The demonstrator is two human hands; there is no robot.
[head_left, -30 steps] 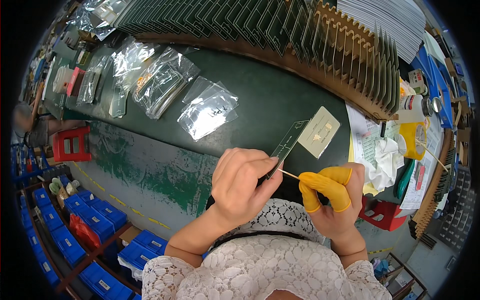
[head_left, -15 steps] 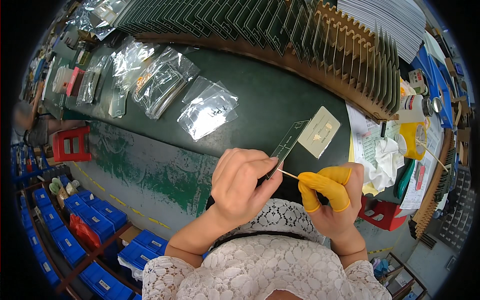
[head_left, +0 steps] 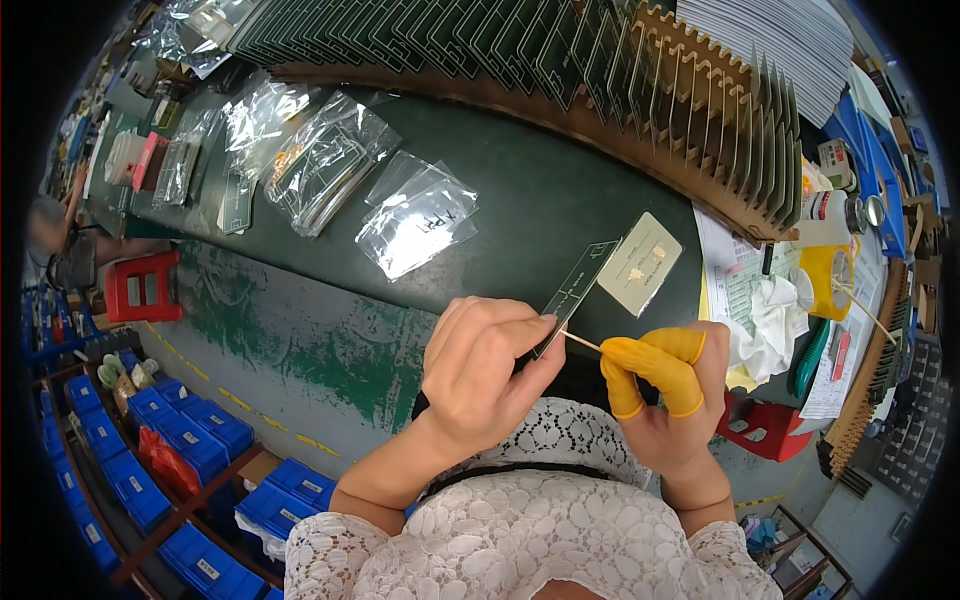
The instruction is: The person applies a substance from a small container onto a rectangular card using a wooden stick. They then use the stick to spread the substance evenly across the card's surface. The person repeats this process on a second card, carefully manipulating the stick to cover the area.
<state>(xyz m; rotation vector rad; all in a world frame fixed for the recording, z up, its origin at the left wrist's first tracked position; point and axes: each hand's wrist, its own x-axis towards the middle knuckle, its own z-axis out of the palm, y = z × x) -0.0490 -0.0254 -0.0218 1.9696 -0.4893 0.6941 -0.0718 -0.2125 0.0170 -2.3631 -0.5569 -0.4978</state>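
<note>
My left hand (head_left: 485,365) pinches the near end of a narrow dark green panel (head_left: 582,278) with white line markings, which stands tilted on its edge. My right hand (head_left: 668,400) wears yellow finger cots and is closed on a thin wooden stick (head_left: 583,341). The tip of that stick meets the panel's edge by my left fingertips; whether it has a cotton head is too small to tell. Just beyond lies a cream card (head_left: 642,268) with small pale bits on it, close against the panel's far end.
A long brown slotted rack (head_left: 480,105) full of upright green panels spans the back. Clear plastic bags (head_left: 415,225) lie at left. To the right are a white bottle (head_left: 822,218), a yellow roll (head_left: 828,280), crumpled white cloth (head_left: 770,325) and papers. Blue bins (head_left: 205,565) stand lower left.
My right hand has shifted very slightly to the right and up, with the stick's tip still at the panel's edge. My left hand and the panel look unmoved.
</note>
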